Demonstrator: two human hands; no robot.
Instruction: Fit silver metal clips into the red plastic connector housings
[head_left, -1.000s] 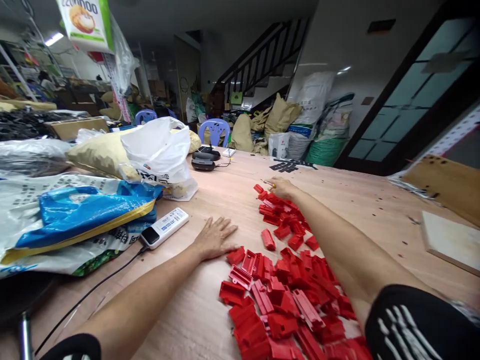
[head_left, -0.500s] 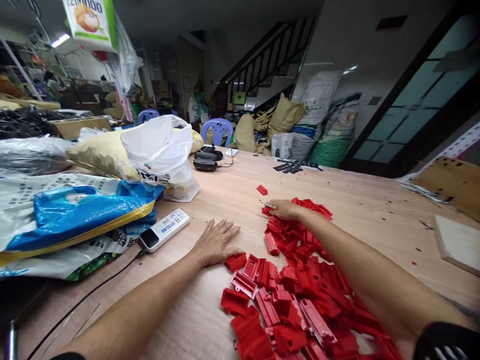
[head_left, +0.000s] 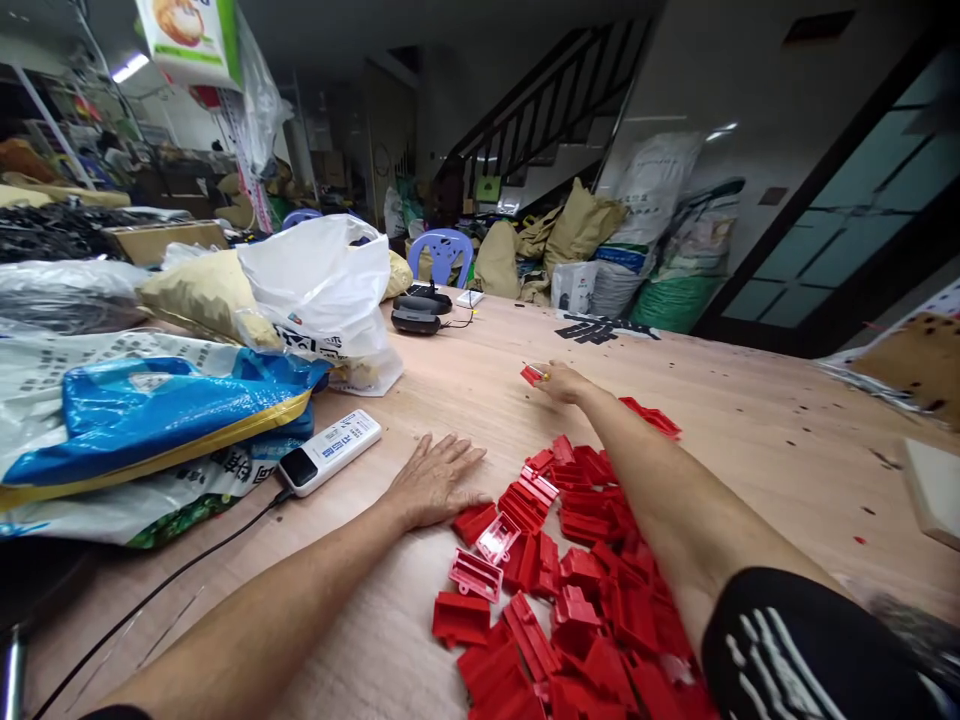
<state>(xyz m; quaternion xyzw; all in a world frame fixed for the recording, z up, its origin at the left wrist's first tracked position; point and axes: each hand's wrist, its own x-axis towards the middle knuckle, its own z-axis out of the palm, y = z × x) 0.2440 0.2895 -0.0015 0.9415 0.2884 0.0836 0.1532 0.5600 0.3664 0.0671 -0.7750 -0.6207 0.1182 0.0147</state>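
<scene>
My left hand (head_left: 439, 482) lies flat on the table with its fingers spread. Its thumb touches a red plastic part (head_left: 474, 522) at the left edge of a heap of red plastic parts (head_left: 592, 560). Stretched out beyond the heap, my right hand (head_left: 561, 382) has its fingers closed round a slim tool (head_left: 541, 373) with a metal tip and a yellowish section; its exact kind is too small to make out. A single red part (head_left: 529, 375) is right at those fingertips. Whether the fingers grip that part too, I cannot tell.
A white power bank (head_left: 330, 452) with a black cable lies left of my left hand. Beyond it are a blue-and-white sack (head_left: 187, 400) and a white plastic bag (head_left: 322, 290). Black devices (head_left: 417, 312) and black strips (head_left: 589, 328) lie farther back; a pale board (head_left: 934, 490) sits right.
My right hand has moved forward from the heap to the lone red part, the tool still in it. Red parts near the heap's upper end have shifted towards me. My left hand stays put.
</scene>
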